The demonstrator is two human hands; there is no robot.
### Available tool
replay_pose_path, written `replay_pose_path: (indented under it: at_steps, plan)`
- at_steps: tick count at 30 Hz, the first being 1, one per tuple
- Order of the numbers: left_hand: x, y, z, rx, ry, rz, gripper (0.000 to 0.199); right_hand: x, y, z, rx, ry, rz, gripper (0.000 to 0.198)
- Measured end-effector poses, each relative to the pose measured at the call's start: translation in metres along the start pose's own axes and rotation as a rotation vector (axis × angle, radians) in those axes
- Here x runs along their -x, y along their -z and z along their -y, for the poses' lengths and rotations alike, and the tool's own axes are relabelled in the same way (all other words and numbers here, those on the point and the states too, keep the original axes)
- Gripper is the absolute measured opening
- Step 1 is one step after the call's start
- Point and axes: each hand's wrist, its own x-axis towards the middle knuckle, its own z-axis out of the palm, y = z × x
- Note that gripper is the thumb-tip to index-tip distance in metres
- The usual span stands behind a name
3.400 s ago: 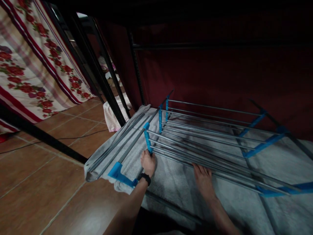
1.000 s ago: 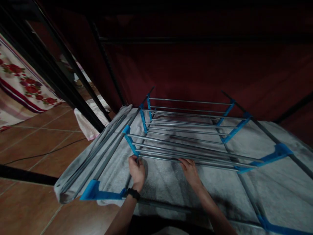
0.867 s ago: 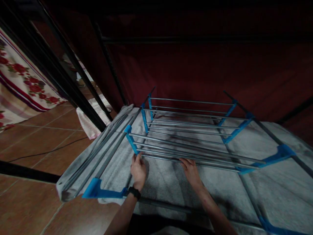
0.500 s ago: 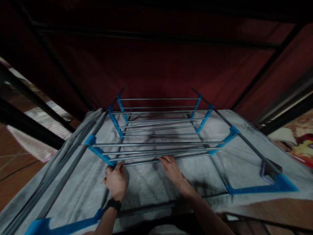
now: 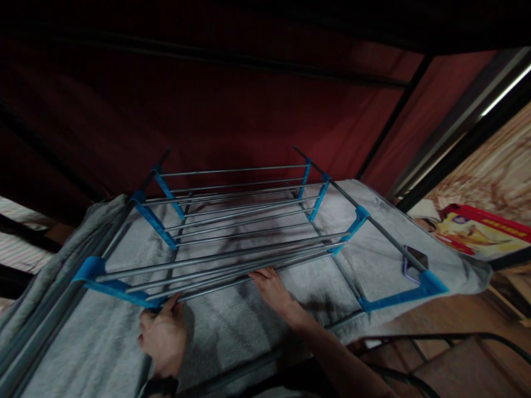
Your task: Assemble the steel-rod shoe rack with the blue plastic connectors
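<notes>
A rack frame of grey metal tubes with blue plastic brackets lies on a grey blanket [image 5: 224, 318]. My left hand [image 5: 166, 331] is closed at the lower end of the nearest left blue bracket [image 5: 118, 290], where a thin metal rod [image 5: 215, 288] meets it. Farther right along that rod, my right hand [image 5: 271, 290] has its fingers curled over it. Several more rods run side by side just beyond my hands, some slanting across each other. Another blue bracket [image 5: 352, 229] takes their right ends. My fingertips are partly hidden under the rods.
Farther back stand more bracketed rods before a dark red cloth wall [image 5: 232, 121]. A phone-like dark object [image 5: 416, 257] lies by the right tube. Loose grey tubes [image 5: 53, 301] rest at the left. Beyond the blanket's right edge is a red and yellow box [image 5: 483, 232].
The view has swung to the right, so the rack appears farther left and the box shows more fully. Both hands stay at the same rod, with little visible movement along it.
</notes>
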Motion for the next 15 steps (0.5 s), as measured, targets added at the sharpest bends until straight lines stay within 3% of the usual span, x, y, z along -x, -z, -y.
replay_pose_path:
  at_steps: [4, 8, 12, 15]
  plan:
    - [0.001, 0.004, 0.001, -0.013, -0.028, 0.039, 0.053, 0.034, 0.018, -0.023, -0.089, -0.119, -0.249, 0.037]
    - [0.000, 0.004, 0.003, 0.007, -0.034, 0.060, 0.056, 0.088, 0.066, -0.082, 0.013, -0.371, -0.526, 0.033]
    - [-0.002, 0.002, 0.002, 0.027, -0.001, 0.054, 0.055, 0.119, 0.114, -0.137, 0.133, -0.665, -0.598, 0.043]
    - [-0.003, 0.002, 0.002, 0.046, 0.019, 0.039, 0.053, 0.116, 0.127, -0.159, 0.078, -0.708, -0.560, 0.042]
